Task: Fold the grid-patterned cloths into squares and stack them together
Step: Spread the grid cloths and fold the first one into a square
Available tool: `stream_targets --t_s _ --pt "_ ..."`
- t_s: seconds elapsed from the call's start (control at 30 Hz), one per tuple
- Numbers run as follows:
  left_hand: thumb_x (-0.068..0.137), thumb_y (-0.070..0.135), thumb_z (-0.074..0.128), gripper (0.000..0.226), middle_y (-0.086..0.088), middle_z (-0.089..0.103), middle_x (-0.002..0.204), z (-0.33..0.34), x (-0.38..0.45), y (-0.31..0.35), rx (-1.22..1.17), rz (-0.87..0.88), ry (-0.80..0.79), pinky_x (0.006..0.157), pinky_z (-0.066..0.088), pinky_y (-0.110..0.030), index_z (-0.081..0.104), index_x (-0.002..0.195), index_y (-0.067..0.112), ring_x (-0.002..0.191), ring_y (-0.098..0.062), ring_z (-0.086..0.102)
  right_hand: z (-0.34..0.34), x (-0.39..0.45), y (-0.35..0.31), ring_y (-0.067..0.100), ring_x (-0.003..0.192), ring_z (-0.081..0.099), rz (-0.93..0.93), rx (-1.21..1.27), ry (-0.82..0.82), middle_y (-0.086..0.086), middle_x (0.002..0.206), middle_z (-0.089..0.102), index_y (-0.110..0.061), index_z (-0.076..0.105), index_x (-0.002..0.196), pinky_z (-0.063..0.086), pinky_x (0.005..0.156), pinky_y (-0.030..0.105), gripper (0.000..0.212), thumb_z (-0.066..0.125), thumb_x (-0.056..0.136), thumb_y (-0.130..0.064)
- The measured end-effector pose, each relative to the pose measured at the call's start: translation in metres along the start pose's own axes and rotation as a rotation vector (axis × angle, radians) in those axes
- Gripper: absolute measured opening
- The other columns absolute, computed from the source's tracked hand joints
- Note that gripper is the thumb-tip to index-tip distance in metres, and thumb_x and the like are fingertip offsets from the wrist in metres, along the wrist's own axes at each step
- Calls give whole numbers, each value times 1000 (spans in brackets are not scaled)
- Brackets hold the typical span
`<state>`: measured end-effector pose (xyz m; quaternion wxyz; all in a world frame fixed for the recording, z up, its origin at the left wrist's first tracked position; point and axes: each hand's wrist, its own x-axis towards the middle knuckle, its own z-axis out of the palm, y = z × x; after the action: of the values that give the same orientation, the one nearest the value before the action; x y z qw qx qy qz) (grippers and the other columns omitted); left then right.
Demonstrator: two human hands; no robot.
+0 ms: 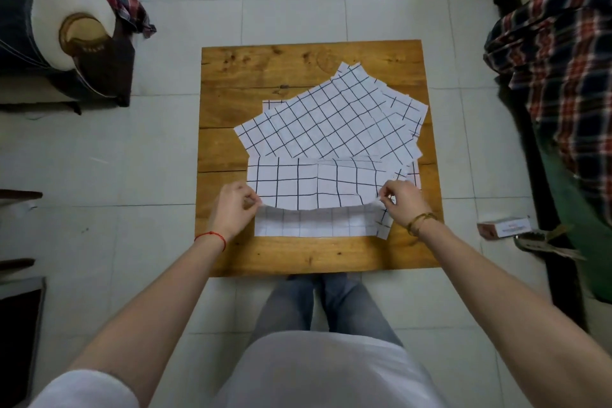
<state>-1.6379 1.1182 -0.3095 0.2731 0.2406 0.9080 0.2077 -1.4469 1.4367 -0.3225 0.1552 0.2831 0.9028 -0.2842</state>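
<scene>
The nearest cloth [318,185] lies across the near half of the table [298,255], its far part flat and its near edge lifted off the wood. The left hand [233,205] pinches that edge at its left corner, thumb and fingers pressed together on the fabric; the right hand [402,200] pinches the right corner the same way. Holding both corners at once keeps the edge taut and level, so the fold can run straight along the grid lines rather than skew.

Between the hands the raised edge sags in a shallow curve, and under it a paler strip [314,225] shows, nearer the person than the cloth's flat part. It looks like the cloth's reverse side or a lower layer; which one I cannot tell. My guess is that the fold is only starting, with the edge about to be carried away from the person, over the flat part.

Beyond this cloth, a pile [331,119] of further grid cloths lies fanned and askew, its far right corner overhanging the table's right edge and its near side overlapping the held cloth's far edge. That overlap probably explains why the working cloth sits so near the person: it gives room to fold without dragging the pile along. No finished square is visible on the table, so most of the task seems left.
</scene>
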Motion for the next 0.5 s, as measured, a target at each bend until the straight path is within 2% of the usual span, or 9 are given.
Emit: stream_targets --t_s 0.13,0.3,0.43,0.5 --pt "85 21 70 7 1 56 107 33 -7 -15 35 -37 -19 91 45 -35 65 83 24 102 -12 39 31 -7 10 22 92 55 -13 -108 -37 2 91 64 -17 65 86 49 81 38 9 60 85 -11" --pt "85 22 69 4 5 51 106 69 -12 -34 11 -73 -69 94 44 -35 66 84 23 108 -14 39 62 -8 19 23 97 51 -8 -193 -124 2 98 60 -21 62 91 45 83 36 9 57 85 -15" --pt "84 12 65 19 9 46 105 88 -18 -44 13 -89 -114 92 40 -29 64 83 30 105 -10 36 79 -4 27 24 99 49 11 -216 -171 3 103 57 -20 59 99 44 85 37 18 53 83 -15" --pt "83 6 60 26 9 47 99 94 -19 -47 8 -96 -74 91 41 -32 62 78 31 101 -11 39 84 1 32 24 99 49 34 -177 -146 4 102 56 -18 59 98 45 84 37 18 53 82 -12"
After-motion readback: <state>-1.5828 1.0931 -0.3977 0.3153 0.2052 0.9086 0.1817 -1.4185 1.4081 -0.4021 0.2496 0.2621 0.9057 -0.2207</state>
